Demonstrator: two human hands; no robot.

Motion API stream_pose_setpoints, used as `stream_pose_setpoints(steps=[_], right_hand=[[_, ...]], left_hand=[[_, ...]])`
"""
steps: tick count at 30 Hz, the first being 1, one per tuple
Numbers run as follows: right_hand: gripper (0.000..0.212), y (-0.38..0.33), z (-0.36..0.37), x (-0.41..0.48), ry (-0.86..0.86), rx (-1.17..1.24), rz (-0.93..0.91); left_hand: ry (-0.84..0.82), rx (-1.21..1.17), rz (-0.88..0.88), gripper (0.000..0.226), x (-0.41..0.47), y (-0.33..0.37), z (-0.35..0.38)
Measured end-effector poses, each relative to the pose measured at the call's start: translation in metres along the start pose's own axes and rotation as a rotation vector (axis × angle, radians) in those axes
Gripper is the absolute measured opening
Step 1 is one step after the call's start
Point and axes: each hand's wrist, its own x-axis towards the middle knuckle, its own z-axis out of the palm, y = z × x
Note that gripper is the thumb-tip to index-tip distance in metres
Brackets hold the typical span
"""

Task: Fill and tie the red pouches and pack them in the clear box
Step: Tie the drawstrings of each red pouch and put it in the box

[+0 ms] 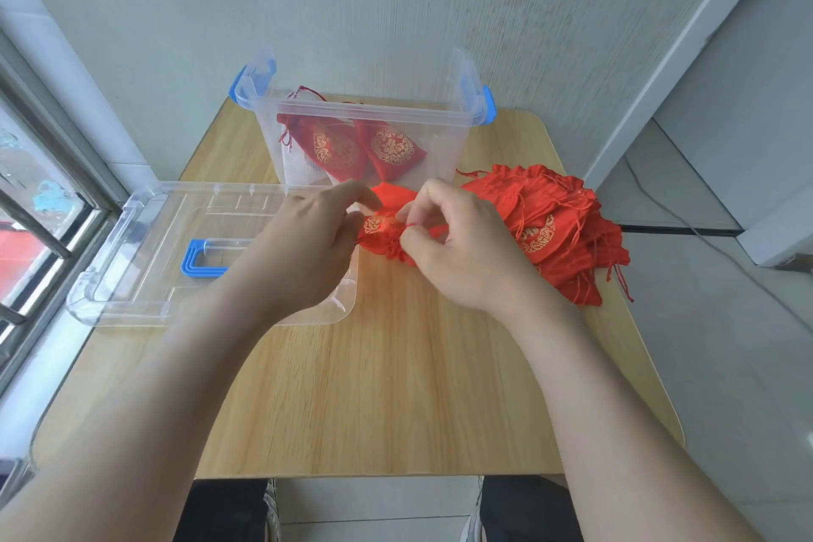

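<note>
Pinching the drawstring (pixel 407 225) with my right hand (pixel 457 242) while my left hand (pixel 308 242) is holding the red pouch (pixel 382 230) just in front of the clear box (pixel 365 112), I am tying it shut; next, I judge, is snugging the knot and dropping it beside the packed pouches (pixel 343 145).

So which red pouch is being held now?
The pouch before the clear box, pinched between left hand and right hand; two others lie inside the box, the rest form a pile at right.

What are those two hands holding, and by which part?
One red pouch. The left hand grips its gathered neck; the right hand pinches its red drawstring there.
</note>
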Motion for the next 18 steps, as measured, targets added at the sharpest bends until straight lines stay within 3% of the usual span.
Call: stream_pose_setpoints(steps=[3, 7, 9, 12, 15, 18], right_hand=[[0.003, -0.006, 0.000, 0.002, 0.086, 0.208, 0.023], [0.004, -0.017, -0.001, 0.005, 0.137, 0.498, 0.061], [0.011, -0.018, -0.005, 0.006, 0.104, 0.648, 0.073], [0.035, -0.013, -0.003, 0.004, 0.104, 0.435, -0.014], [0.017, -0.004, 0.012, 0.007, 0.137, 0.256, -0.059], [0.027, -0.001, 0.019, 0.014, 0.245, 0.214, -0.010]], left_hand=[[-0.057, -0.002, -0.005, 0.057, 0.000, -0.002, 0.003], [0.063, -0.090, 0.028, 0.005, 0.005, -0.001, 0.007], [0.100, -0.184, -0.006, 0.007, 0.010, -0.003, 0.006], [0.063, -0.431, -0.064, 0.019, 0.012, -0.004, -0.001], [0.055, -0.529, -0.108, 0.032, 0.013, -0.004, -0.003], [0.190, -0.454, -0.147, 0.019, 0.017, -0.005, 0.000]])
